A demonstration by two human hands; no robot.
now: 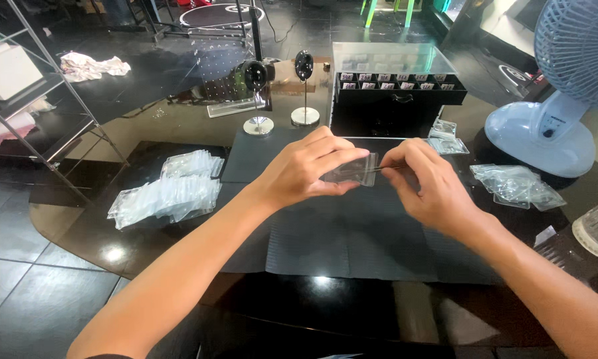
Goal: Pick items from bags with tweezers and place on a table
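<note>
Above the middle of the dark mat point(352, 239) on the glass worktop point(99, 233), the left hand point(305, 169) pinches a small clear bag point(353, 171) between thumb and fingers. The right hand point(432, 186), fingers clenched on a thin tool point(387, 169), meets the bag from 3 o'clock. A pile of clear bags point(166, 193) lies at 9 o'clock, a black box point(395, 100) at 12, a fan point(551, 126) at 2.
</note>
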